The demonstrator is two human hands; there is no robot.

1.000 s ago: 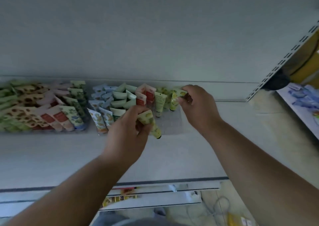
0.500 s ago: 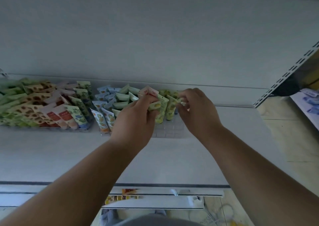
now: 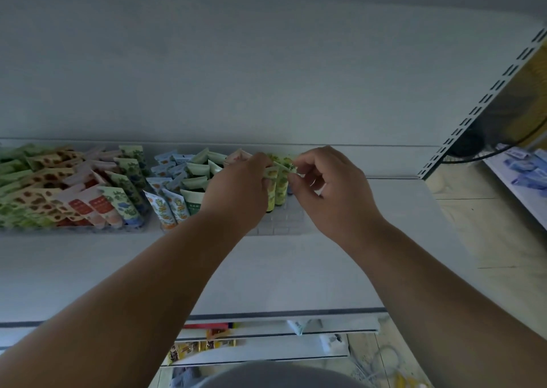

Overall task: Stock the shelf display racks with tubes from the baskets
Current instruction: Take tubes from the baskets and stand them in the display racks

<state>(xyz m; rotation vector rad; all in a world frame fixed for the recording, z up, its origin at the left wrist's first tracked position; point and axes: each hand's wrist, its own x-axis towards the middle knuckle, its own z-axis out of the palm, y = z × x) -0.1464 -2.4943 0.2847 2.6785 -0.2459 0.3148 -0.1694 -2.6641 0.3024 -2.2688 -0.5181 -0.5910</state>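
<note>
Shelf, white: clear rack at the back, its right end still unfilled.
Yellow-green tubes: upright in the rack, between both hands.
Left hand: fingers curled, pinching a tube top.
Right hand: thumb and forefinger pinching the next tube's crimp; forearms reach up and forward.
Advice: seat each cap fully in its slot, and release only once upright.

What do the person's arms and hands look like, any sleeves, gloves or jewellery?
Both forearms are bare as far as the frame shows: no sleeves, no gloves. The left hand and right hand show no watch, wristband or ring that I can make out, though the picture is dim.
</note>
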